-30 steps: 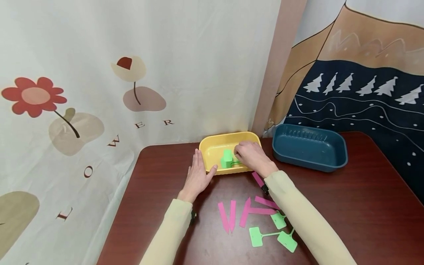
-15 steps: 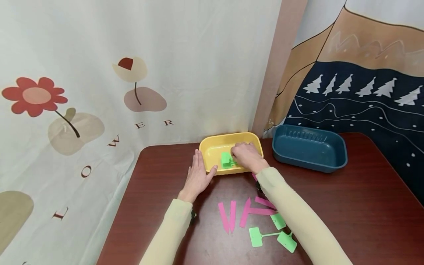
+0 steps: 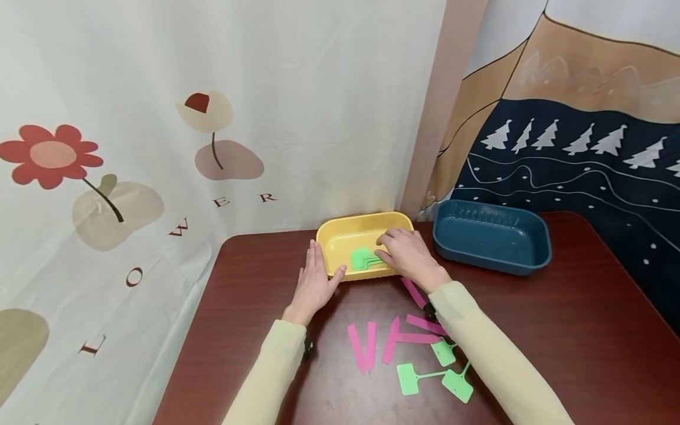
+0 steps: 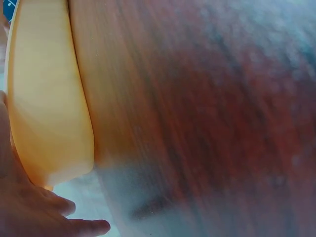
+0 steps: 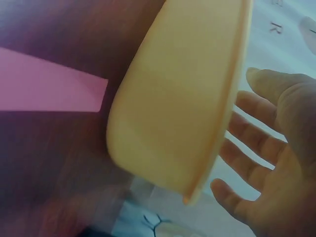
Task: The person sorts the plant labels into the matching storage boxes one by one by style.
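Note:
In the head view my left hand (image 3: 313, 289) rests against the left end of the yellow tray (image 3: 328, 226), fingers straight and thumb along its front rim. Over the tray's right part is my right hand (image 3: 406, 251), its fingers spread and loosely bent, with nothing between them in the right wrist view. Green plant labels (image 3: 362, 258) lie stacked on the tray floor, just left of the right fingers; their stems run partly under that hand. The left wrist view catches the tray's outer wall (image 4: 47, 98) beside the left fingers.
Several pink pointed plant tags (image 3: 390, 340) lie in front of the tray, one (image 3: 413, 291) near its front right corner. Green T-shaped labels (image 3: 408, 379) lie nearer me, partly by the right sleeve. A blue tray (image 3: 491, 236) stands to the right.
A green label that stood raised at the right fingers now lies flat on the stack. My right hand has loosened and spread its fingers. The left hand stays on the tray.

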Tool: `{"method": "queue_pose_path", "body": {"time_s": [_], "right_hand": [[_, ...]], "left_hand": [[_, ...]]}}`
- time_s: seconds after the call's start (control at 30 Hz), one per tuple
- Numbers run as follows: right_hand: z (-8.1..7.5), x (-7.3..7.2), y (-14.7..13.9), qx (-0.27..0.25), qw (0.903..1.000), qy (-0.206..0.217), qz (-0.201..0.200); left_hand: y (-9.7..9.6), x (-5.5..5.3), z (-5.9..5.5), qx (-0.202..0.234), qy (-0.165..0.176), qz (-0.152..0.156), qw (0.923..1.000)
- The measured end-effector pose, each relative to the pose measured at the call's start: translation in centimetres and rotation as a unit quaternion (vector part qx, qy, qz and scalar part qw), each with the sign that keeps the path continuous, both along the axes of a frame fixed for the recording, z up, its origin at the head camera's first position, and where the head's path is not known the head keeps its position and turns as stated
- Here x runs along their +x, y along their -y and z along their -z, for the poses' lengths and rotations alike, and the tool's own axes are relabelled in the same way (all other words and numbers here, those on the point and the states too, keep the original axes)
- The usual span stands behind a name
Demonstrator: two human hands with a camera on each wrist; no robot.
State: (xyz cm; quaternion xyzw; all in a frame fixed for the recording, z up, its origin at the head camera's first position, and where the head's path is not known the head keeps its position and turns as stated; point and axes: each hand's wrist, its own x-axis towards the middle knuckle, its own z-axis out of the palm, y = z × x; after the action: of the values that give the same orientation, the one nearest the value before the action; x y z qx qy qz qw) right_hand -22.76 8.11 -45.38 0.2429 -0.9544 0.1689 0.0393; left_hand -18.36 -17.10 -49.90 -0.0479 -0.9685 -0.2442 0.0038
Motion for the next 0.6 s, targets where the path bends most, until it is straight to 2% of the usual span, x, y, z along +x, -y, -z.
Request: {"method": "queue_pose_path", "body": {"time_s": [0.23, 0.43, 0.6], "right_hand": [[-0.7, 2.7, -2.2, -0.054, 0.9969, -0.038, 0.043], [-1.2, 5.0, -3.7, -0.074, 0.9944, -0.061, 0.045], [-1.4, 6.9, -4.6, -0.082, 0.9933, -0.064, 0.049]], "left_hand": [[0.0, 0.0, -0.2, 0.010, -0.003, 0.001, 0.9999], [0.1, -0.1, -0.2, 0.007, 0.004, -0.001, 1.0000], [0.0, -0.1, 0.0, 0.006, 0.009, 0.000, 0.9999]]}}
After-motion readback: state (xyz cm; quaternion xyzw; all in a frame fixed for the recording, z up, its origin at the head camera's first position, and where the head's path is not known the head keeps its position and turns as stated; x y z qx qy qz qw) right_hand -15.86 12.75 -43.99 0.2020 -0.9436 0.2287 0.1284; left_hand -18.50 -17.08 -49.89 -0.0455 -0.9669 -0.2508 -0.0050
